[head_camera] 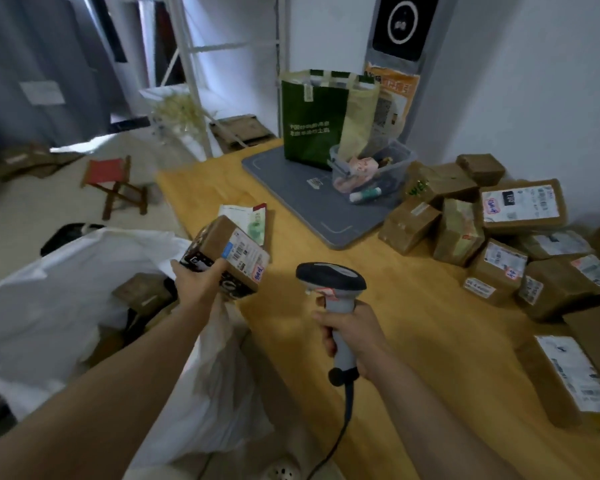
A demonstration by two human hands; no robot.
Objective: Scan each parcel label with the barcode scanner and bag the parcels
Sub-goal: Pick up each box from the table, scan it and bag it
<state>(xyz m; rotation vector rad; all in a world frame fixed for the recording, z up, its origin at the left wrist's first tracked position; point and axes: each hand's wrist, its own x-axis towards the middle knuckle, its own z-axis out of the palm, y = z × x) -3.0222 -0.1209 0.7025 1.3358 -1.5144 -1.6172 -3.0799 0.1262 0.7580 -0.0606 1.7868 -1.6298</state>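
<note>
My left hand (196, 282) grips a brown cardboard parcel (227, 256) with a white label on top, held over the table's left edge above the open white bag (66, 292). The bag stands beside the table and holds at least one brown box (142, 294). My right hand (352, 337) grips the grey handle of the barcode scanner (329, 277), whose dark head points away from me, to the right of the parcel. Several labelled brown parcels (499, 237) are piled on the right side of the wooden table (378, 323).
A grey mat (291, 199) lies at the table's far end with a green tote bag (314, 119) and a clear plastic bin (374, 171) on it. A small paper packet (253, 220) lies behind the held parcel. A red folding stool (113, 185) stands on the floor at left.
</note>
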